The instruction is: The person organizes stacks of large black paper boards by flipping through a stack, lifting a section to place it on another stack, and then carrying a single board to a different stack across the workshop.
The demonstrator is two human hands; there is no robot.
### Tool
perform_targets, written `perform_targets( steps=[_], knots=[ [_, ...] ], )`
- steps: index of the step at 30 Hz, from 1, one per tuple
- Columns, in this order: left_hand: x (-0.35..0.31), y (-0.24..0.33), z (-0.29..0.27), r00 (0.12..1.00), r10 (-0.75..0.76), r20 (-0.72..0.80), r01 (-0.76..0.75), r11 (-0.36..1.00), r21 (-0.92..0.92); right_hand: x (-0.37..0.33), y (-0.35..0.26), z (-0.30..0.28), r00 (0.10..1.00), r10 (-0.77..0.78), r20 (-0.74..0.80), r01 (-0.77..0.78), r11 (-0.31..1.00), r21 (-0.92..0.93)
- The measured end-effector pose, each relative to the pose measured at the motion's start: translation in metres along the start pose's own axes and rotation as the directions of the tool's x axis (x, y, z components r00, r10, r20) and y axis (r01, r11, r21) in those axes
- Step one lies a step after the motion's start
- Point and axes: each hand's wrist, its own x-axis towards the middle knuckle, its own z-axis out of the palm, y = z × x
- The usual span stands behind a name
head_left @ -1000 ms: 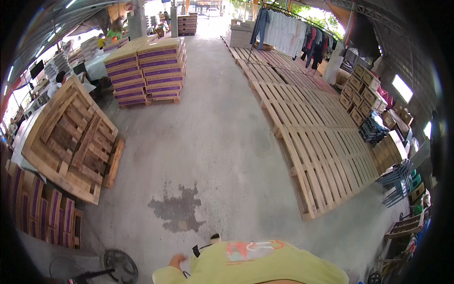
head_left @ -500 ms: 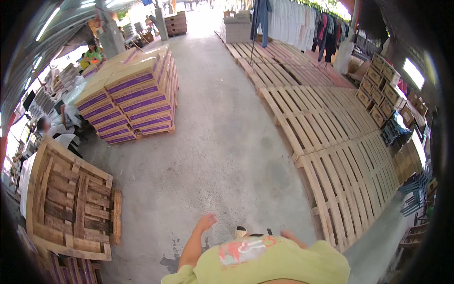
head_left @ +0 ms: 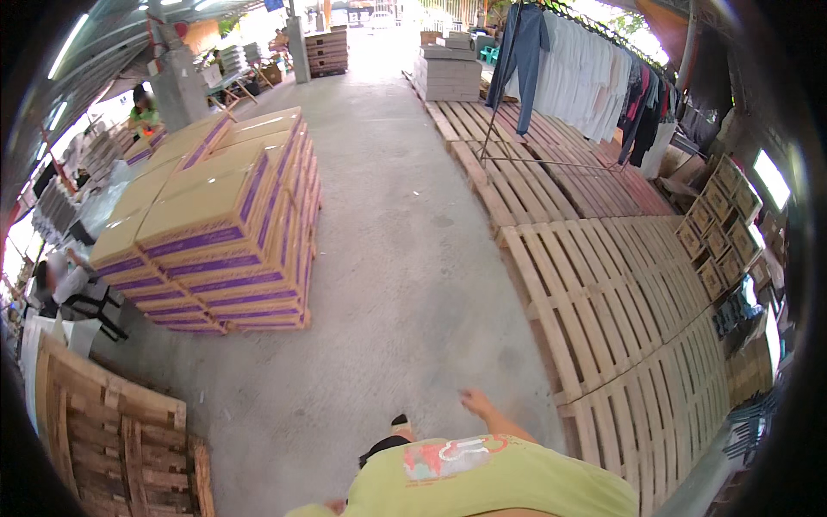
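Note:
My right hand (head_left: 476, 401) swings out ahead of my body over the concrete floor (head_left: 379, 258). It holds nothing, and its fingers look loosely apart. Of my left hand (head_left: 332, 506) only a small part shows at the lower edge, beside my yellow-green shirt (head_left: 534, 478); its fingers are hidden. A foot in a light and dark shoe (head_left: 401, 422) shows in front of the shirt. Neither hand touches anything that I can see.
Stacked cartons with purple bands (head_left: 207, 250) stand left of the aisle. Wooden pallets (head_left: 603, 302) line the right, with a clothes rack (head_left: 568, 77) farther back. An upright pallet (head_left: 112, 431) is at lower left. A seated person (head_left: 69, 280) and another person (head_left: 142, 112) are at left.
I have moved forward along the aisle: the cartons and pallets sit nearer and lower. My right hand has swung forward, while my left has dropped back to the lower edge.

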Motion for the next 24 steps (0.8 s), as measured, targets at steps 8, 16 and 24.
perform_targets(
  steps=[8,16,24],
  knots=[
    [-0.01,0.567,-0.25,0.435,0.73,-0.527,-0.855,0.519,0.013,-0.008,0.111,-0.149,0.399,0.917,0.018,-0.414,0.162,0.895],
    [-0.078,0.898,-0.209,0.472,0.587,0.658,-0.368,0.81,-0.457,0.506,-0.066,-0.38,0.683,0.689,-0.243,0.56,-0.28,0.78],
    [-0.064,1.129,-0.346,-0.043,0.771,0.636,-0.215,0.614,-0.759,0.771,-0.61,-0.45,0.741,-0.654,0.154,-0.201,0.003,0.98]
  ],
)
